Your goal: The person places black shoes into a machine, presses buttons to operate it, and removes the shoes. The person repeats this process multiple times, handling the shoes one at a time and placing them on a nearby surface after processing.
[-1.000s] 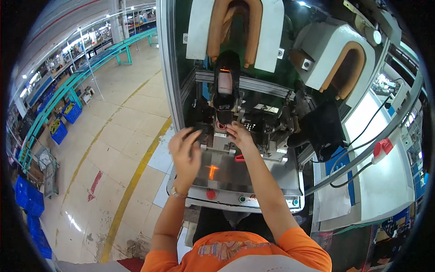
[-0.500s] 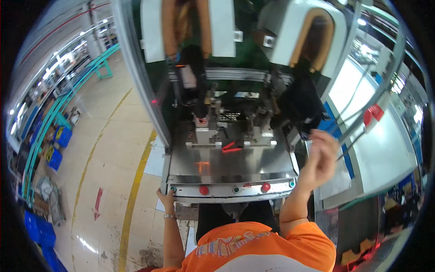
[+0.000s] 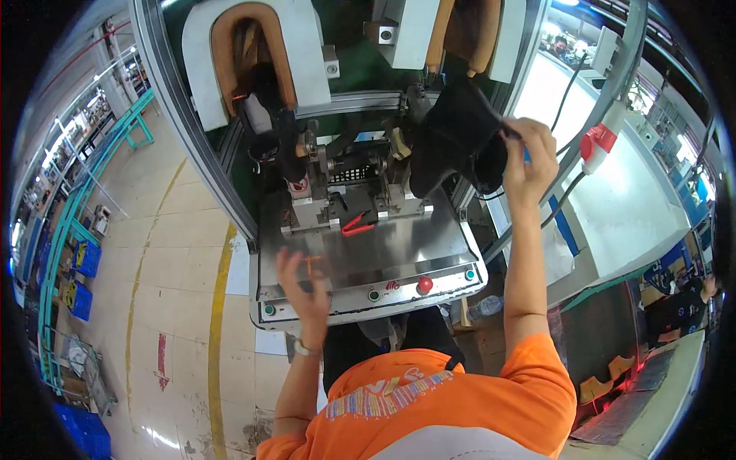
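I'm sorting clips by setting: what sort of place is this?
Probably a factory floor, perhaps for footwear: a machine with U-shaped brown pads, a black boot-like piece at it, and blue crates at left.

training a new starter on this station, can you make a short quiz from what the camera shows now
1. Multiple choice: what is the right hand gripping?
A) a green button
B) the edge of the large black item
C) a blue crate

2. True or false: the red-handled tool is in the left hand.

3. Short answer: what colour is the large round button showing on the front panel?

Key:
1. B, by the item's edge on the person's right.
2. False; the tool lies on the metal plate, and the left hand is apart from it.
3. Red.
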`<state>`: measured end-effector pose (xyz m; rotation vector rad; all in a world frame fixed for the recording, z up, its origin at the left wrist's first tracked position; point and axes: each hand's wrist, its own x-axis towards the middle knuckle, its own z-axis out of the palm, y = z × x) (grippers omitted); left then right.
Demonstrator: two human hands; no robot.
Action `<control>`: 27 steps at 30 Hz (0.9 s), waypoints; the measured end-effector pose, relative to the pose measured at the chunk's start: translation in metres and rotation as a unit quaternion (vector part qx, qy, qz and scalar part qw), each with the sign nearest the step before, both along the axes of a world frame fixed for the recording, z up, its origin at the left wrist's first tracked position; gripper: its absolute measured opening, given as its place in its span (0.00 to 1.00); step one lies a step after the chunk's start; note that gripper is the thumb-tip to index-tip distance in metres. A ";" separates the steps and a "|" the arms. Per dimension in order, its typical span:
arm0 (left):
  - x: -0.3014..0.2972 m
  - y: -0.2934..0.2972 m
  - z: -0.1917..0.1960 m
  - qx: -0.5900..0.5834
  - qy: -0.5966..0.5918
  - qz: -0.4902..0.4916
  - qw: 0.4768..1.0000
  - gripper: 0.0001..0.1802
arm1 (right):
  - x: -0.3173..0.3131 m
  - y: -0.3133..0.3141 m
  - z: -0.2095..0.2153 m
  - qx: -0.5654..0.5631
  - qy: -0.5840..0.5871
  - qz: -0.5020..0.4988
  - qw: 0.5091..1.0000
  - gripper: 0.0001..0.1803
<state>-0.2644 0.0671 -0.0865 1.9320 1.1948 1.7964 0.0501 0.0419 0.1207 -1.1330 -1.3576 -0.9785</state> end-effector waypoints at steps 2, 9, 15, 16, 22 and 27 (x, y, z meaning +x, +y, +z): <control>0.027 -0.023 0.029 0.027 0.021 -0.081 0.996 0.23 | -0.004 -0.001 -0.014 0.026 0.017 0.007 1.000 0.14; 0.074 -0.057 0.047 0.058 0.082 -0.305 0.947 0.24 | -0.026 -0.031 -0.046 0.145 0.061 -0.047 0.986 0.12; 0.121 -0.069 0.049 0.096 0.100 -0.384 0.913 0.45 | -0.040 -0.109 -0.054 0.069 0.062 -0.073 0.993 0.14; 0.133 -0.076 0.052 0.089 0.102 -0.396 0.908 0.48 | -0.046 -0.117 -0.049 -0.002 0.024 -0.083 0.996 0.15; 0.183 -0.104 0.032 -0.174 -0.160 -0.480 0.845 0.43 | -0.066 -0.107 -0.054 -0.341 -0.009 0.056 0.939 0.19; 0.201 -0.112 0.016 -0.406 -0.346 -0.499 0.683 0.21 | -0.014 -0.147 -0.052 -0.322 0.131 -0.117 0.930 0.24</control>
